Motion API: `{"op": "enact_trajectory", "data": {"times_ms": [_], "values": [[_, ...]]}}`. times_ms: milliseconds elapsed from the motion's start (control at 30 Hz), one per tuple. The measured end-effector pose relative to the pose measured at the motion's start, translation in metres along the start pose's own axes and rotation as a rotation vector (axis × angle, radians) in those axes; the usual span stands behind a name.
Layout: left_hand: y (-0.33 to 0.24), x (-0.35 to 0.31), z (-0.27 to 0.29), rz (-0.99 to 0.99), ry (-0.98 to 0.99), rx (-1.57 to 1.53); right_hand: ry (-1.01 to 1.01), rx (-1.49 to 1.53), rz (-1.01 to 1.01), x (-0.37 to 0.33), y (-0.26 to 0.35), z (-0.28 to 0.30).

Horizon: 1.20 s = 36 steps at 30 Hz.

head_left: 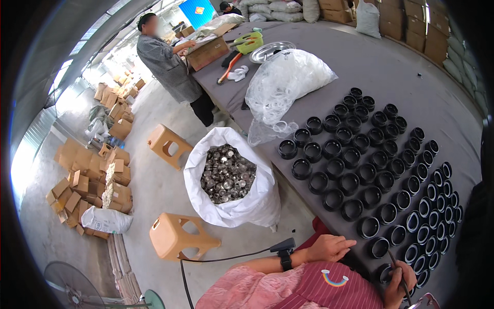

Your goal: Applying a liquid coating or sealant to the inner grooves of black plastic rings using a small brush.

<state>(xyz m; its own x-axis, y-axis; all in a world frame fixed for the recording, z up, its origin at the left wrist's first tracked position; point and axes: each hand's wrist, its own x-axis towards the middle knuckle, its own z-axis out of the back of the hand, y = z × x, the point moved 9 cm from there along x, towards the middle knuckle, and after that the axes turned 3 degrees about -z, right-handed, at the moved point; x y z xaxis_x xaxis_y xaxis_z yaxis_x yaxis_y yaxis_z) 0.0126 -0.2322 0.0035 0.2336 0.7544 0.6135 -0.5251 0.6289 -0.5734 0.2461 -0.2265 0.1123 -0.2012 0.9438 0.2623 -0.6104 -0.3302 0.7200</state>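
Observation:
My right hand [400,280] is closed around a thin dark stick-like tool [392,256], perhaps a brush; its kind is not clear. The tool's upper end is beside a black ring [378,247] in the nearest part of the table. Another black ring [384,273] lies just left of the hand. My left hand [332,248] is held near the table edge in front of my body, fingers stretched out and holding nothing. Several more black rings [370,196] stand in rows across the grey-covered table [391,67].
A white sack [242,208] of small metal parts stands left of the table, between two tan stools [177,237]. On the table are a clear plastic bag [288,77], a metal tray [272,51] and a green basket [249,42]. Another person [164,67] works at a cardboard box [208,54].

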Motion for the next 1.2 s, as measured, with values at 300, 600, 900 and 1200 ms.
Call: {"op": "enact_trajectory", "data": {"times_ms": [300, 600, 900, 1200], "values": [[-0.001, -0.003, -0.009, -0.009, 0.011, -0.02, 0.009, 0.237, -0.093, -0.008, -0.021, -0.005], [0.003, -0.004, -0.012, -0.01, 0.025, -0.019, 0.061, 0.076, -0.044, 0.004, -0.005, -0.005], [0.01, -0.004, -0.016, 0.014, 0.057, 0.006, 0.073, 0.068, -0.005, 0.003, -0.021, -0.01], [0.017, -0.006, -0.024, 0.048, 0.071, -0.029, 0.062, 0.12, -0.072, 0.008, -0.022, -0.013]]}}
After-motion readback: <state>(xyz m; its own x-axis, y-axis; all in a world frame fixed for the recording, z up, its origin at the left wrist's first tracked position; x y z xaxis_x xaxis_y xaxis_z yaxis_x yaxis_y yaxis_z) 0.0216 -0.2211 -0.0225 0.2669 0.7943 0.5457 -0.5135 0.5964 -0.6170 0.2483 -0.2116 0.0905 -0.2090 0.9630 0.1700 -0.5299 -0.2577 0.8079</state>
